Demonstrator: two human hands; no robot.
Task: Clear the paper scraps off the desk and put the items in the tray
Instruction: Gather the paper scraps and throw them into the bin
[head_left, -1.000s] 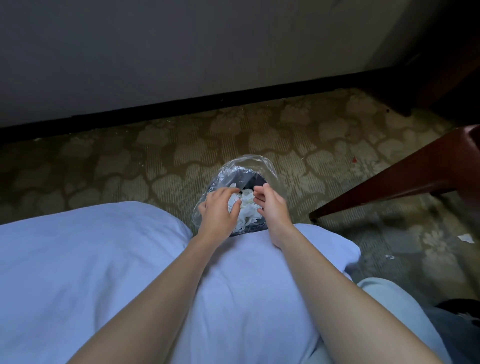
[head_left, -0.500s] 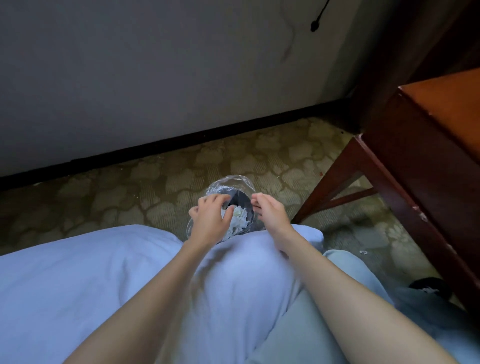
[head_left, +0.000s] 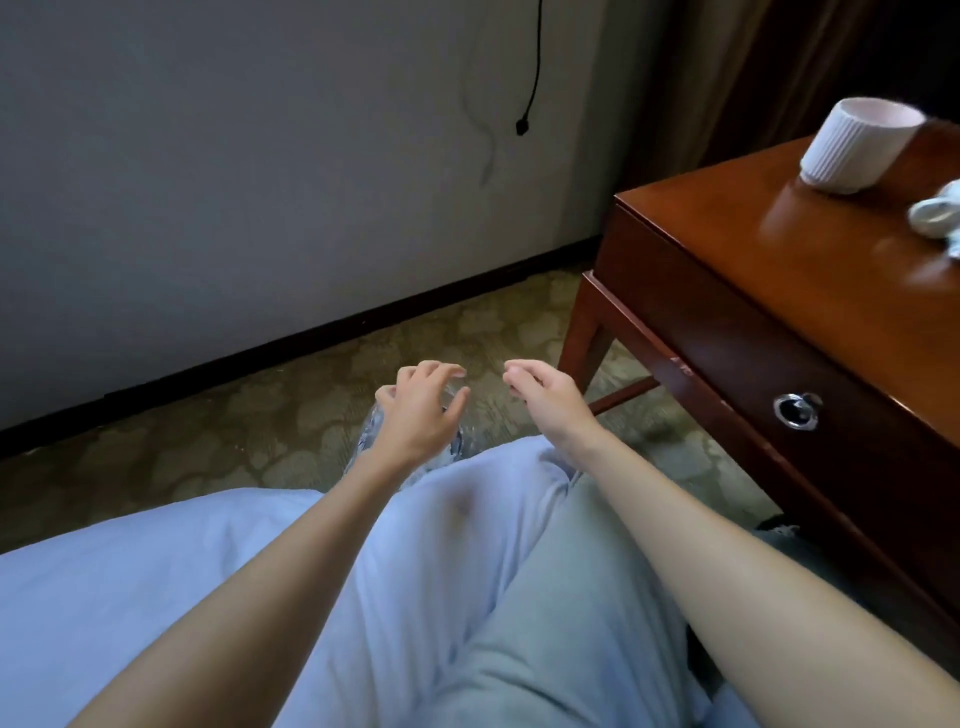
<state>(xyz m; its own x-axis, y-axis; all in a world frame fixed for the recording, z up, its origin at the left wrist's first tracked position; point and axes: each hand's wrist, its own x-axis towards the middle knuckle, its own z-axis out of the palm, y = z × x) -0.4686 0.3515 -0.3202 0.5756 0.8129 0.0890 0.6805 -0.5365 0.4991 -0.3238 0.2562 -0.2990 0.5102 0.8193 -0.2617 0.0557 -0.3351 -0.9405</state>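
Observation:
My left hand (head_left: 418, 410) hovers above the plastic-lined bin (head_left: 370, 439) on the carpet, fingers loosely curled and spread, holding nothing. The hand and my knee hide most of the bin. My right hand (head_left: 545, 397) floats to the right of it, fingers loosely bent and empty. On the wooden desk (head_left: 810, 291) at the right stand a white ribbed cup (head_left: 852, 150) and a crumpled white paper scrap (head_left: 937, 215) at the frame's edge. No tray is in view.
The desk has a drawer with a metal ring pull (head_left: 795, 410) and a leg (head_left: 584, 332) close to my right hand. A black cord (head_left: 532, 73) hangs on the grey wall. My lap in light cloth fills the foreground.
Both hands have lifted off the bin and spread apart, now empty. The view has swung up and to the right, bringing the desk top, cup and scrap into sight.

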